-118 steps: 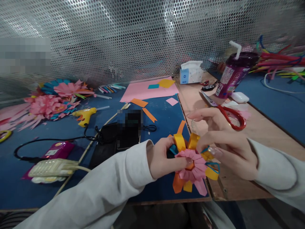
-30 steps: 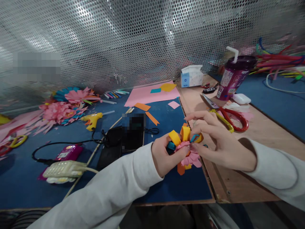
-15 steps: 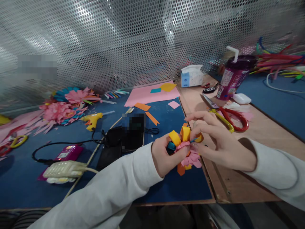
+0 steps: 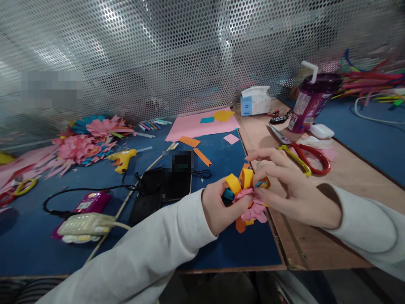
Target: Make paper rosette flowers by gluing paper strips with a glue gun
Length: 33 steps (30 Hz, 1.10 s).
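One paper flower [image 4: 255, 209] of pink petals and yellow loops was between two bare hands, the left hand [image 4: 221, 207] gripping it with the thumb on its petals, the right hand [image 4: 289, 194] pinching its right side at a blue paper loop [image 4: 261, 184]. Beyond the flower, to the left, lay two orange paper strips [image 4: 202, 157], and to the right one pair of red-and-yellow-handled scissors [image 4: 280, 134] and one purple plastic cup [image 4: 308, 110], its label too small to read.

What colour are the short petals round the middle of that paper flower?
On the paper flower they're pink, best seen in the head view.
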Available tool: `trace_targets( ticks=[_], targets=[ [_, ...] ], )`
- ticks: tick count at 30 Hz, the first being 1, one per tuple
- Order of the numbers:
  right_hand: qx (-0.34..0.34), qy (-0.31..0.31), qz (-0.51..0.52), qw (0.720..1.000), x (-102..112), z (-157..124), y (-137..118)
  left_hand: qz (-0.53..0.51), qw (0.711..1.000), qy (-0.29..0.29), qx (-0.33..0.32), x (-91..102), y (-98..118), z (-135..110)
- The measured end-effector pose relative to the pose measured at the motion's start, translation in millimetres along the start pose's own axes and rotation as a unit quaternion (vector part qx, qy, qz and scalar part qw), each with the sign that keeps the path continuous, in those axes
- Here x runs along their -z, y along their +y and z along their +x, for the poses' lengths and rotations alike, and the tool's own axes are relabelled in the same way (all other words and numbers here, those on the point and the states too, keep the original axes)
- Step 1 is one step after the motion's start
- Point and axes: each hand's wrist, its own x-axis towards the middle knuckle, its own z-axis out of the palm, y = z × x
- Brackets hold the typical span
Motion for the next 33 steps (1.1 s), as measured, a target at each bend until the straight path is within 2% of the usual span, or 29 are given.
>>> trace_targets(
  ticks=[21, 26, 33],
  targets=[
    [-0.012, -0.001, 0.012, 1.000, -1.0, -0.1, -1.9, 0.017, 1.000, -0.008, -0.007, 0.3, 0.3, -0.5],
    [-0.001, -0.006, 0.018, 1.000, 0.1, -1.0, 0.6, 0.022, 1.000, 0.007, -0.010, -0.2, 1.4, -1.0],
    [-0.005, 0.001, 0.008, 1.000, -1.0, 0.5, -0.7, 0.023, 1.000, -0.002, 0.008, -0.4, 0.1, -1.3]
  ],
)
